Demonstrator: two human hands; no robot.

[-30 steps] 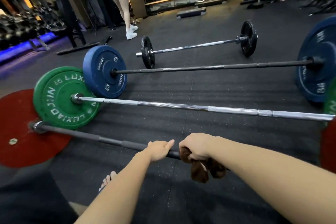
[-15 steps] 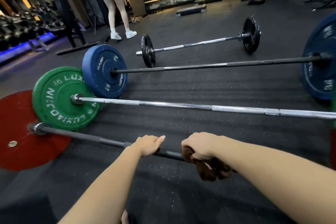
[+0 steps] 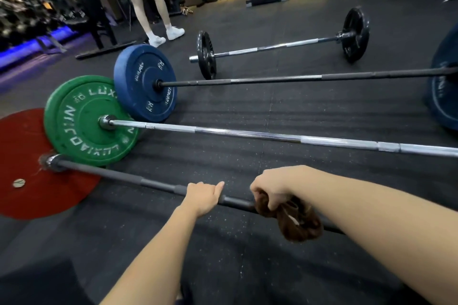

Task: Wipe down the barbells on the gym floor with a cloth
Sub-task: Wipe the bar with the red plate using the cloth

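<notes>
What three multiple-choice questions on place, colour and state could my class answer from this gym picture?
1. Where is the brown cloth? A round the nearest barbell's bar B on a bench C in a bucket
2. The nearest barbell's plate is: A yellow B red C white
3. The left hand is: A hanging free B holding a bottle C gripping the bar
Answers: 1 A, the right hand clasps it round the bar; 2 B, its disc shows red; 3 C, it curls over the bar.

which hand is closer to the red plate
Left. The left hand holds the dark bar nearer the red plate; the right hand holds the brown cloth farther along it.
</notes>
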